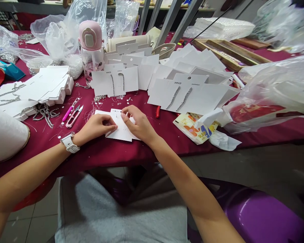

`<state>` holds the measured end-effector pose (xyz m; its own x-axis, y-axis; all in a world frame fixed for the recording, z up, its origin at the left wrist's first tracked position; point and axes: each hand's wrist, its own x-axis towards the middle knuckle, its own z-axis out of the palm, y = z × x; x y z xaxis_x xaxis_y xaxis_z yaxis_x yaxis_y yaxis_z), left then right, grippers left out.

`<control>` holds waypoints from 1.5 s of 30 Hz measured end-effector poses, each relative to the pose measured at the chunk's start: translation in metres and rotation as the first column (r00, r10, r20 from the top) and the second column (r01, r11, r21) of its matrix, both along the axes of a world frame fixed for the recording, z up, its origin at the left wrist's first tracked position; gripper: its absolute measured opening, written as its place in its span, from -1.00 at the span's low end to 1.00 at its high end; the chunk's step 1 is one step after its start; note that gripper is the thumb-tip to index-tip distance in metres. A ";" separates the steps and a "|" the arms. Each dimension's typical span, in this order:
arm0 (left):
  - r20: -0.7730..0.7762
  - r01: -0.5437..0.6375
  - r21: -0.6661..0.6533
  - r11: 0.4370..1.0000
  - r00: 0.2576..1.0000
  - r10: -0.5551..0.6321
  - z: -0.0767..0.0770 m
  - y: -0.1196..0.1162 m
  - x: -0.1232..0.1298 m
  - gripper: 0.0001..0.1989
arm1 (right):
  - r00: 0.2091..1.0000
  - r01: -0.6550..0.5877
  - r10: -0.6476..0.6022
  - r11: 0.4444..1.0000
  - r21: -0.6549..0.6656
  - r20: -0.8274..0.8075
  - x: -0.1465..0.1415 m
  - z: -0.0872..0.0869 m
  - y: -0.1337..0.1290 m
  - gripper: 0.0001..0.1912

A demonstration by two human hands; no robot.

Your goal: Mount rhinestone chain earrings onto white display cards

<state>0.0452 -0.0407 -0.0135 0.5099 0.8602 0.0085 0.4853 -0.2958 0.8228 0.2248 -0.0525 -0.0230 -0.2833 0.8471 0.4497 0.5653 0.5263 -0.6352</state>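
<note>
matt white paper cards (177, 92), sparkly rough metallic strands (172, 98), wrinkled maroon cloth (91, 155), glossy purple plastic chair (263, 216), crinkled clear plastic bags (57, 38)

"MNG" and "EARRINGS" in dark print on at least 2 white cards (202, 96) (130, 81).

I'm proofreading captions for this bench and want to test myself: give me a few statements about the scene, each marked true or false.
1. A white watch is on the left wrist. True.
2. The pink-lidded bottle lies on its side. False: the bottle stands upright.
3. The left hand and right hand are both at the low white card. True.
4. The right hand holds the snips. False: the snips lie on the red cloth.
5. The snips lie beside a pink tool. True.
6. The MNG card on the right bears three glittery strips. False: it bears two.
</note>
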 end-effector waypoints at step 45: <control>-0.011 -0.140 0.064 0.988 0.990 0.141 -0.003 -0.002 0.003 -0.77 | 0.983 -0.057 0.010 0.965 -0.256 -0.185 -0.009 0.003 -0.005 -0.93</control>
<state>0.0482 -0.0427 -0.0169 0.3847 0.9212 0.0580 0.5383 -0.2749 0.7966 0.2161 -0.0572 -0.0204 -0.2480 0.9326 0.2623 0.4137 0.3468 -0.8418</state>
